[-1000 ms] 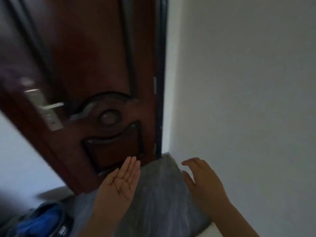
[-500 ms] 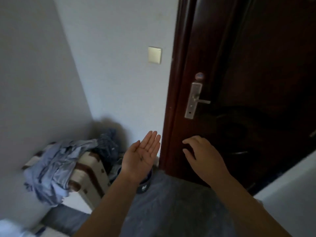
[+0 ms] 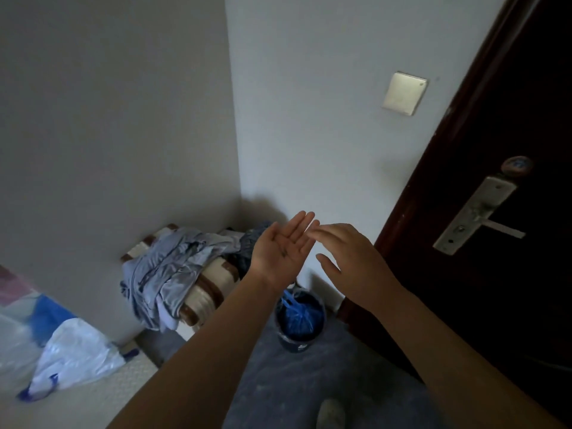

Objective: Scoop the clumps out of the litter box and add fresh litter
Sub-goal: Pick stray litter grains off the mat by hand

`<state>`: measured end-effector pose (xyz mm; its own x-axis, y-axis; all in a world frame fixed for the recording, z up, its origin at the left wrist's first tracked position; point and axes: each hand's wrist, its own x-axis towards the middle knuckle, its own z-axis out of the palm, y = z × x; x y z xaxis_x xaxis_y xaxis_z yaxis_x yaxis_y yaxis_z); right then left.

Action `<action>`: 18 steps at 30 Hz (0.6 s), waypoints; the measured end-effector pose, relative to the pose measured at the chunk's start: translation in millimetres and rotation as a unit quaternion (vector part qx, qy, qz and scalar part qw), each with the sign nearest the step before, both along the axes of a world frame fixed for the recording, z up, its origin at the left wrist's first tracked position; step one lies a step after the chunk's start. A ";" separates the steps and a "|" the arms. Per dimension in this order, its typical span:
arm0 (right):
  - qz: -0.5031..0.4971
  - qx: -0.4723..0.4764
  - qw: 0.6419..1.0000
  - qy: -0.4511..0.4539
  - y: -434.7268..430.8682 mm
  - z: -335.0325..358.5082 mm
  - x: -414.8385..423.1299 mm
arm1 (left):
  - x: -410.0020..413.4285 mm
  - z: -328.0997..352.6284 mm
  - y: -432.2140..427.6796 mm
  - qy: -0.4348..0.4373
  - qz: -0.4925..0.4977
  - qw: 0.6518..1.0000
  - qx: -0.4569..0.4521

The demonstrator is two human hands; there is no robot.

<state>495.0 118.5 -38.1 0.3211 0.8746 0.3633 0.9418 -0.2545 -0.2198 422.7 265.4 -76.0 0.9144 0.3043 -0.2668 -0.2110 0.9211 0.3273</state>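
Observation:
No litter box, scoop or litter shows in the head view. My left hand (image 3: 283, 249) is raised in the middle of the frame, palm up and flat, fingers together, with a few dark specks on the palm. My right hand (image 3: 349, 258) hovers just to its right, palm down, fingers spread, its fingertips almost touching the left fingertips. Neither hand holds anything.
A small dark bucket (image 3: 299, 318) with a tied blue bag inside stands on the grey floor below my hands. A pile of blue-grey clothes (image 3: 167, 267) lies on a striped box in the corner. A white and blue plastic bag (image 3: 71, 357) lies at the left. A dark wooden door (image 3: 501, 212) with a metal handle (image 3: 478, 218) is at the right.
My view has swung left, from the door to the room corner. My hands have come closer together, the right fingertips now nearly at the left ones.

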 end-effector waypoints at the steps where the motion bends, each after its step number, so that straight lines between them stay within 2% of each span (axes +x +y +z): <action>1: 0.029 -0.007 1.000 -0.004 7.7 -2.3 10.7 | 10.5 -1.5 3.4 0.003 0.003 1.000 0.001; 9: 0.148 -0.033 0.988 -0.015 53.7 -18.8 119.5 | 106.3 -17.3 28.3 0.015 -0.010 1.000 0.017; 18: 0.206 -0.119 0.971 -0.023 93.2 -66.0 204.9 | 185.3 -59.7 61.7 0.024 0.022 0.999 -0.012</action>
<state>699.9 211.7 -104.1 -0.0864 0.9864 0.1400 0.9818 0.1082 -0.1562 608.0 327.1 -135.7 0.8862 0.3368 -0.3180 -0.2360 0.9190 0.3157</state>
